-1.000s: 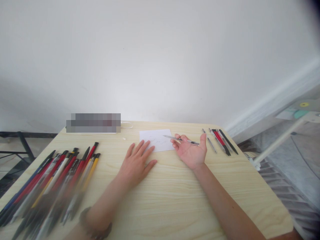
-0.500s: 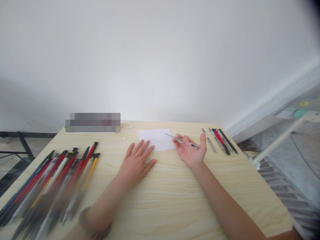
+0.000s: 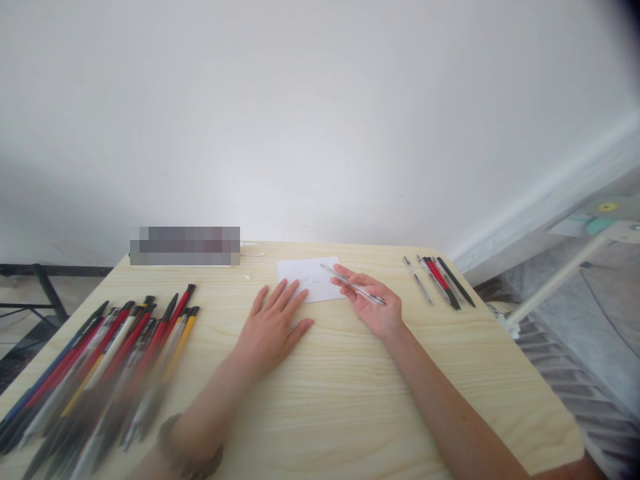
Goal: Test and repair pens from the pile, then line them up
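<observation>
Pale wood-grain tabletop [image 3: 320, 400] right by a white wall [image 3: 320, 133], person at it w/ both bare hands out, a gap btwn them. L hand [image 3: 274, 325]: palm down, flat, fingers spread, fingertips on the near-L part of a small white paper [image 3: 325, 288] w/ faint scribbles. Dark bracelet [image 3: 183, 447] on that wrist, blurry. R hand [image 3: 379, 307]: at the paper's R edge, fingers curled round a clear pen [image 3: 356, 287], so gripped. Pen slants, slim tip toward far L over the sheet, rear end back by the palm; can't tell if the tip touches. Barrel looks see-thru, darker toward the rear; what's inside is too small to make out.

R of that hand: loose pen [image 3: 418, 280] on its own, then a tight bunch w/ red pens [image 3: 440, 275], black-ended, & a dark pen [image 3: 457, 283] at the outer side. Table's L side: big pile of pens [image 3: 115, 353], red, yellow, blue, white, black, near ends smeared. Behind, by the wall: long low block [image 3: 185, 247], pixelated over, so can't tell contents or even type. White cord [image 3: 254, 245] loops at its R end; tiny white scrap [image 3: 247, 277] btwn block & paper.
</observation>
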Available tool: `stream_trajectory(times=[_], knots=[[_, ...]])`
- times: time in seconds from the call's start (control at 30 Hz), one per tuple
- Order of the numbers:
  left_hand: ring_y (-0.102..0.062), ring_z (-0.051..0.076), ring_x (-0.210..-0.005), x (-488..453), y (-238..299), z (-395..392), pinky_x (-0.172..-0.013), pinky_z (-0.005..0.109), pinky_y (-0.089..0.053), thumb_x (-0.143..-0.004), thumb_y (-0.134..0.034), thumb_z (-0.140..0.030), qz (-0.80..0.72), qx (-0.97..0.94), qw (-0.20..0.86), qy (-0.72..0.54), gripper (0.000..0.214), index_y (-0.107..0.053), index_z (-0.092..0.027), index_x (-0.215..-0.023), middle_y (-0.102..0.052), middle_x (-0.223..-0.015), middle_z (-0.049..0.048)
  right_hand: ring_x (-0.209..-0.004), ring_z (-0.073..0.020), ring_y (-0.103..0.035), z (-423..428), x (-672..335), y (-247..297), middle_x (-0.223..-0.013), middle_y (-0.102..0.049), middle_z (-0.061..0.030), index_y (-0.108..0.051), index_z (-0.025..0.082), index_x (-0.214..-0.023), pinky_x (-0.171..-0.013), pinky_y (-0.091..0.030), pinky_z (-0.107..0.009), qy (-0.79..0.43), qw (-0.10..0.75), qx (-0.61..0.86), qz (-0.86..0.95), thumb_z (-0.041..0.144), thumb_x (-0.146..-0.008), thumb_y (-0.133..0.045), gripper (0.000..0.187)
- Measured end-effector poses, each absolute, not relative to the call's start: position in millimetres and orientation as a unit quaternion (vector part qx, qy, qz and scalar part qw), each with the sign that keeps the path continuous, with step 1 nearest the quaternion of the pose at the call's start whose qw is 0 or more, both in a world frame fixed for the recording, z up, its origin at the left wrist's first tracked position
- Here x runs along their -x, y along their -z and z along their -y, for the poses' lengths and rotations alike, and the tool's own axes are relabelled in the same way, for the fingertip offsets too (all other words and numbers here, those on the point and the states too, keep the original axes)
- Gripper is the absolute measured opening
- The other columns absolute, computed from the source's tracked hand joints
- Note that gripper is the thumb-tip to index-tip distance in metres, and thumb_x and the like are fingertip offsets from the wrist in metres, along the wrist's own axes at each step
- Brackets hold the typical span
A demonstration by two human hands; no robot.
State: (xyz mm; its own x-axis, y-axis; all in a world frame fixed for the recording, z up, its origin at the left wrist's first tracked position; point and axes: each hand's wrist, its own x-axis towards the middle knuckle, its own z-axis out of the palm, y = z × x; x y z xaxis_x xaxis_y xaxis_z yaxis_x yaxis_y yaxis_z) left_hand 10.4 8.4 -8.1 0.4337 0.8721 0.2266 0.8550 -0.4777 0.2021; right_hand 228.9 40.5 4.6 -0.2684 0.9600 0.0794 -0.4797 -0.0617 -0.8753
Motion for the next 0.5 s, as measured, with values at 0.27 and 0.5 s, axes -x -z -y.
stream_trajectory(times=[0.27,0.5], knots=[[-0.025,0.028,-0.132,-9.0,10.6,-8.1,-0.106,0.047,-0.025,-0.087,-0.038,-0.048,-0.517,-0.837,0.016,-0.178,0.049,-0.046,-0.019,-0.126,-0.037,-0.140,0.0104,-0.127,-0.0262,-0.037,-38.1,-237.0,-19.6,-0.136,-0.045,-0.0043,-0.060,0.021,-0.114,-0.108,-0.022,-0.038,-0.648,0.543,0.274,0.458,0.049,-0.068,-0.053,0.054],[-0.037,0.028,-0.123,-9.5,8.2,-7.7,-0.104,0.047,-0.028,-0.087,-0.040,-0.046,-0.517,-0.836,0.024,-0.183,0.050,-0.044,-0.017,-0.128,-0.048,-0.126,0.0124,-0.120,-0.0271,-0.044,-42.2,-238.1,-5.9,-0.125,-0.056,-0.0062,-0.065,0.019,-0.108,-0.101,-0.032,-0.041,-0.620,0.537,0.292,0.492,0.039,-0.074,-0.043,0.045]])
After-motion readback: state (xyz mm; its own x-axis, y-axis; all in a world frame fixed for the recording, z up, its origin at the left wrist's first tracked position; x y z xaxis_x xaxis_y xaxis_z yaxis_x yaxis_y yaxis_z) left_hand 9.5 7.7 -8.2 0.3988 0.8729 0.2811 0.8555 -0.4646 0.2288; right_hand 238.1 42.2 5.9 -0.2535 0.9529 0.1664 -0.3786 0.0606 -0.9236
